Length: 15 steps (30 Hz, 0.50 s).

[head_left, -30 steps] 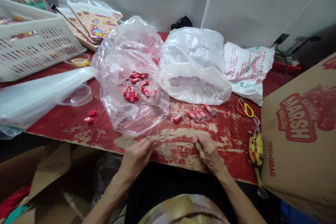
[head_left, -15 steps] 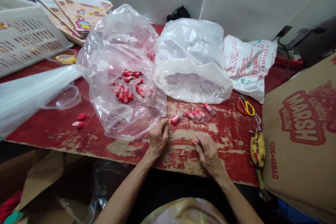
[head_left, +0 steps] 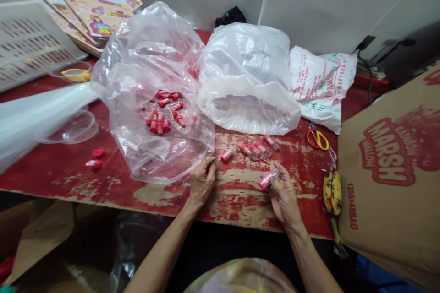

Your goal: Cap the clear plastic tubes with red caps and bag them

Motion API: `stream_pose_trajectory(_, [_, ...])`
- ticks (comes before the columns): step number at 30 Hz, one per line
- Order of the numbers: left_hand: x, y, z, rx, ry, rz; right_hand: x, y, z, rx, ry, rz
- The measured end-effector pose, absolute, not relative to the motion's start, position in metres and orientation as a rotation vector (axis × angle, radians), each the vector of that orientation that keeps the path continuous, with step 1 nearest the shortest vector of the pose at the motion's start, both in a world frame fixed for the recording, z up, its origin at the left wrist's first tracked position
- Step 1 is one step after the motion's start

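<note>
My right hand (head_left: 283, 194) grips a small clear tube with a red end (head_left: 267, 180), raised a little above the table. My left hand (head_left: 202, 182) pinches a small pale item (head_left: 209, 160) at its fingertips, beside the edge of a clear plastic bag (head_left: 165, 155). That bag holds a loose heap of red pieces (head_left: 158, 119). Several similar red-ended tubes (head_left: 256, 149) lie on the red, peeling table (head_left: 240, 201) between my hands and a white plastic bag (head_left: 249, 82).
Orange-yellow scissors (head_left: 316, 139) and a blackened banana (head_left: 332, 192) lie to the right, next to a cardboard box (head_left: 388, 160). On the left are a white plastic basket (head_left: 30, 36), printed cards (head_left: 92, 16), a clear lid (head_left: 77, 127) and two loose red pieces (head_left: 98, 153).
My right hand has lifted the tube off the table and turned it, showing its length. My left hand keeps the pale item and has shifted slightly. The view has turned slightly right.
</note>
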State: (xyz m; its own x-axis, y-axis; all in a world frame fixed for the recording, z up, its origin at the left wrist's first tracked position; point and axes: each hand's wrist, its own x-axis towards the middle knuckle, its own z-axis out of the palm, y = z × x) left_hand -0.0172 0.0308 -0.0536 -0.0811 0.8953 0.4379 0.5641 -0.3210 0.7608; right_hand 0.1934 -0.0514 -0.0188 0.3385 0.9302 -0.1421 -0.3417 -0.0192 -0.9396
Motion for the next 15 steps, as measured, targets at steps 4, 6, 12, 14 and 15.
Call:
stream_pose_trajectory(4, [-0.017,0.032,-0.051,1.823,1.559,1.372,0.191,-0.053,-0.016,-1.114,-0.516,1.226])
stream_pose_trajectory(6, [-0.018,0.033,-0.050,1.817,1.558,1.367,0.190,-0.054,-0.017,-1.110,-0.500,1.223])
stream_pose_trajectory(12, [-0.019,0.033,-0.051,1.786,1.552,1.358,0.189,-0.057,-0.022,-1.132,-0.587,1.171])
stream_pose_trajectory(14, [-0.019,0.033,-0.050,1.777,1.549,1.352,0.189,-0.058,-0.025,-1.151,-0.660,1.137])
stream_pose_trajectory(15, [-0.019,0.033,-0.050,1.771,1.548,1.349,0.189,-0.059,-0.026,-1.164,-0.703,1.115])
